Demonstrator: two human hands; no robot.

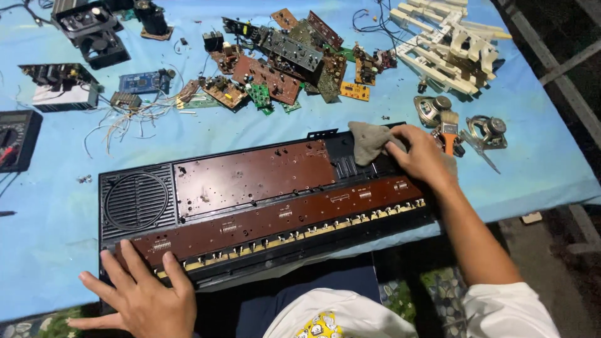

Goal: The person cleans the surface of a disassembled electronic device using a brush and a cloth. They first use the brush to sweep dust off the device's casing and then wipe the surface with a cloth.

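A black opened keyboard casing lies along the near edge of the blue table, with two long brown circuit boards inside and a round speaker grille at its left end. My left hand lies flat with fingers spread on the casing's near-left corner. My right hand presses a grey cloth onto the casing's far-right end.
Several loose circuit boards are piled at the table's back middle. White keyboard keys are stacked back right. Two small speakers and an orange-handled brush lie right of my hand. A black multimeter sits far left.
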